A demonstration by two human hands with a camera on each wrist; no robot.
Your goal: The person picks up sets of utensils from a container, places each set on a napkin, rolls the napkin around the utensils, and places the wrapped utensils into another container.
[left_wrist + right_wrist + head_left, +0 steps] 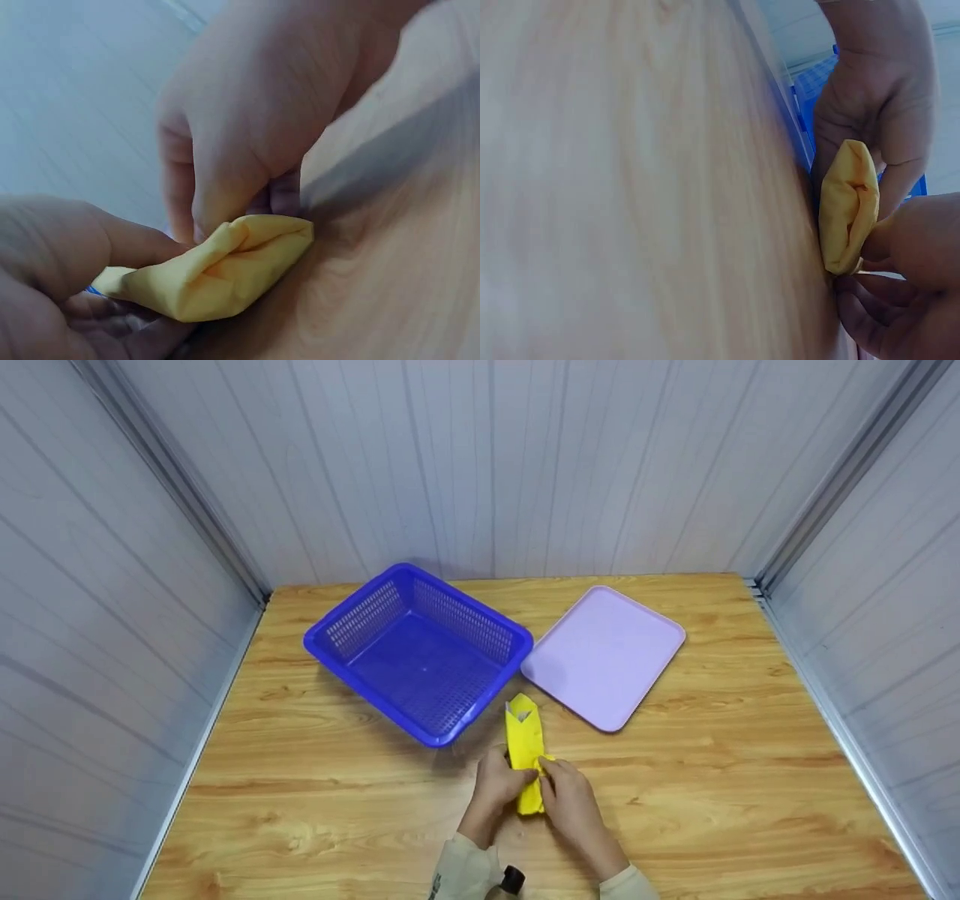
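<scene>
A long, narrow folded yellow cloth [525, 735] lies in front of me on the wooden table, its far end pointed and showing a whitish patch inside a V-shaped opening. My left hand [496, 778] grips its left side, the thumb over the top. On the right edge, my right hand [574, 799] pinches a small bunched bit of the cloth between thumb and fingers. The left wrist view shows the near end of the yellow cloth [232, 274] with creased, tucked layers. In the right wrist view the cloth [847, 206] stands between both hands, close to the tabletop.
A blue plastic basket [358, 688] with perforated walls stands beyond my left hand. To its right a pale purple tray [604, 656] lies flat, a corner near the basket. Pale panels [487, 472] wall the table [735, 780]. A black-tipped object [513, 879] shows by my left sleeve.
</scene>
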